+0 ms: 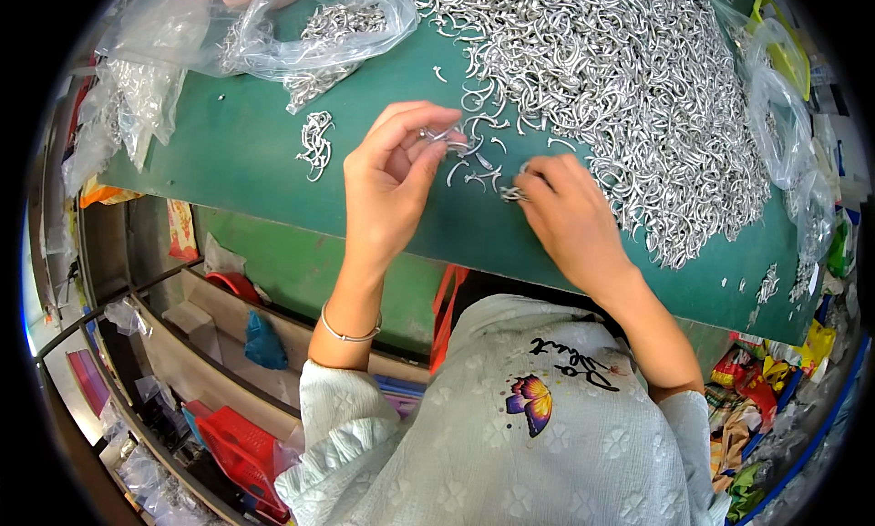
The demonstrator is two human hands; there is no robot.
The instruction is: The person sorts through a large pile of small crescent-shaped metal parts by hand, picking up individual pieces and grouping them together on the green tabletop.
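My left hand is raised over the table's near half, its fingers closed on several small curved silver metal pieces. To its right, my right hand is low at the table, thumb and fingers pinched on a few of the same curved metal pieces. Between the hands lie several loose pieces. A large heap of curved metal pieces spreads behind and to the right of my right hand. A small separate pile sits left of my left hand.
The green tabletop runs across the view. Clear plastic bags with metal pieces stand at the far left, another clear bag at the right edge. Below left are shelves with a red basket; colourful packages lie below right.
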